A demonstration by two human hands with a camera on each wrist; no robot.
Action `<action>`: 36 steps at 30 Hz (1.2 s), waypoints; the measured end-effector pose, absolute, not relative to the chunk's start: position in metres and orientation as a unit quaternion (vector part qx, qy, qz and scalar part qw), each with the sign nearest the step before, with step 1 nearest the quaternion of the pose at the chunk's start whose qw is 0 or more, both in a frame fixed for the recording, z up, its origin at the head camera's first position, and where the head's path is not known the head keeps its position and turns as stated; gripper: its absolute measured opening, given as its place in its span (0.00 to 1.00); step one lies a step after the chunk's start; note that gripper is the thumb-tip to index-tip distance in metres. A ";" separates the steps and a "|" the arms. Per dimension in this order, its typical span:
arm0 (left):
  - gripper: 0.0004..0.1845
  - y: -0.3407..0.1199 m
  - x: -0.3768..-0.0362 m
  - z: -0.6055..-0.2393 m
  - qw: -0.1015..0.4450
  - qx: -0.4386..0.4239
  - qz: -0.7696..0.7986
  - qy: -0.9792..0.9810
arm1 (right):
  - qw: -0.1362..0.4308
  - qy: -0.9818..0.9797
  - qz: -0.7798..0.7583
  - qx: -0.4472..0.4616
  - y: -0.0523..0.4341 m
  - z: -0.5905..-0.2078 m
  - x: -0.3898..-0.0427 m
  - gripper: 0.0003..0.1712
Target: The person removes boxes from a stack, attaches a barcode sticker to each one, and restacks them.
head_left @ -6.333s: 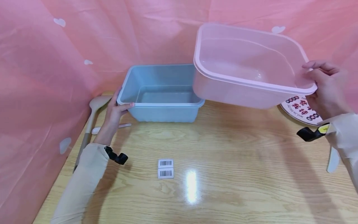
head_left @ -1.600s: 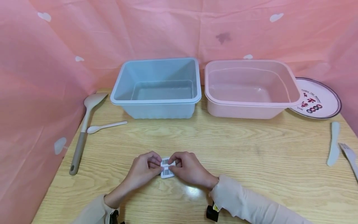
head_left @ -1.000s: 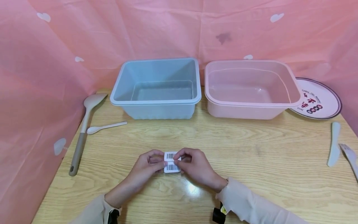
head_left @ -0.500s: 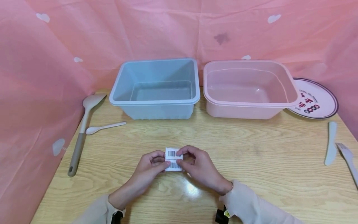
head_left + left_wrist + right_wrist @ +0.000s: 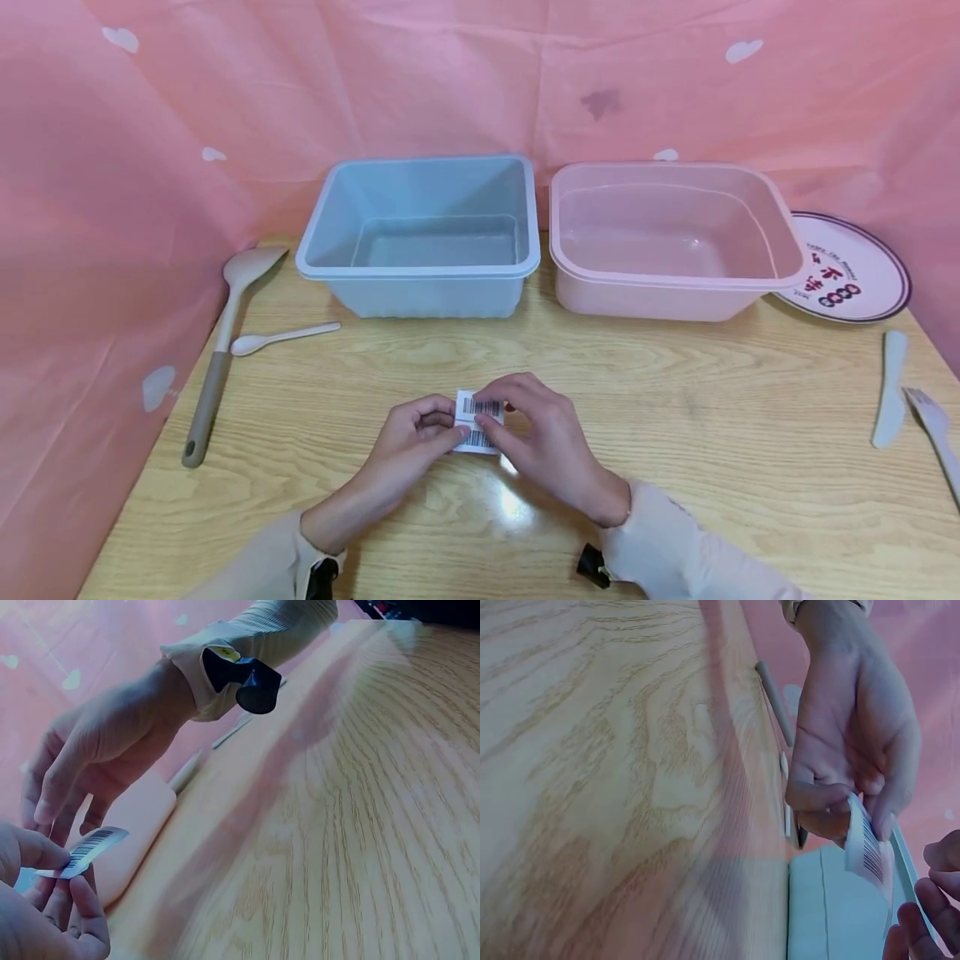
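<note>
A small white sheet of two barcode stickers [image 5: 483, 408] is held just above the table at the front middle. My left hand [image 5: 408, 450] pinches its left side between thumb and fingers. In the left wrist view the sticker sheet [image 5: 96, 844] bends slightly upward at its free end. My right hand [image 5: 553, 442] hovers over the right part of the sheet, thumb and index finger bent and a little apart. In the right wrist view the fingers of the right hand [image 5: 930, 900] look apart from the sticker sheet [image 5: 866, 847].
Behind the hands stand a blue bin [image 5: 420, 296] and a pink bin [image 5: 645, 300], side by side. A spatula [image 5: 225, 333] and a small spoon [image 5: 285, 337] lie at left. At right are a printed plate [image 5: 870, 275], a pale knife [image 5: 891, 387] and a fork [image 5: 933, 425].
Both hands left the bins after the pink one was set down beside the blue. They took up the sticker sheet and shifted it slightly rightward and away; the right fingers have lately spread a little.
</note>
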State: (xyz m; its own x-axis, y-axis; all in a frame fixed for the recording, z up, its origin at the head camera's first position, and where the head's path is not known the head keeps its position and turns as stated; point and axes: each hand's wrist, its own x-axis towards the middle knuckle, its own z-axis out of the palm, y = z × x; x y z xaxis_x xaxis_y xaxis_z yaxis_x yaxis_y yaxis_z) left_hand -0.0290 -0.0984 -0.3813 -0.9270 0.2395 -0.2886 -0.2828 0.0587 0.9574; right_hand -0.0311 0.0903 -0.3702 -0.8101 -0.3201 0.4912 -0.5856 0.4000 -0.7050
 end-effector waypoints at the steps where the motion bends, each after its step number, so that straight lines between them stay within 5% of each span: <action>1: 0.13 -0.098 -0.030 -0.381 0.191 -0.014 0.686 0.702 | 0.138 -0.826 0.473 0.274 0.090 -0.370 -0.031 0.09; 36: 0.09 -0.091 -0.034 -0.374 0.185 0.051 0.655 0.731 | 0.049 -0.800 0.536 0.264 0.101 -0.382 -0.031 0.07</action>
